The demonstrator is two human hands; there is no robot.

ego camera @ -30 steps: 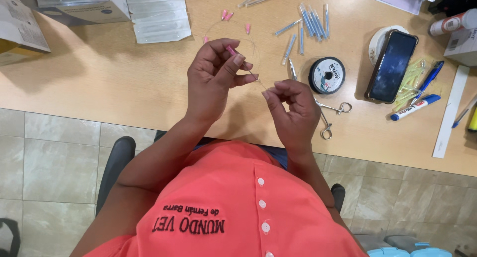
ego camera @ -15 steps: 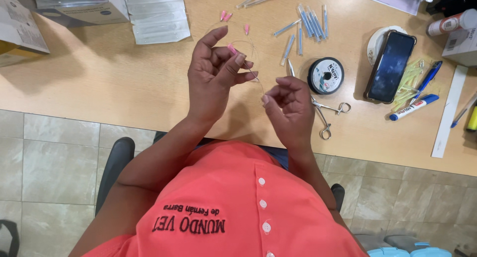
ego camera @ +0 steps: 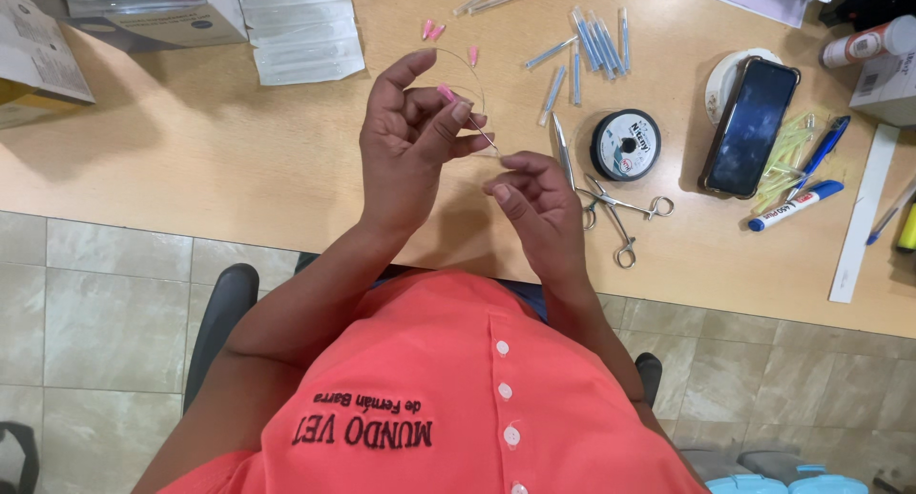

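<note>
While your left hand (ego camera: 405, 136) pinches the pink-hubbed needle (ego camera: 465, 117) and your right hand (ego camera: 534, 193), at its four o'clock, nips the thin wire (ego camera: 474, 69), a slight tremor could prick you or drop it.

Since 1 second ago the left hand (ego camera: 410, 141) has uncurled, its index finger now raised toward the upper middle of the frame, while the right hand (ego camera: 534, 203) has eased lower right, away from the pink-hubbed needle (ego camera: 466, 117).
</note>
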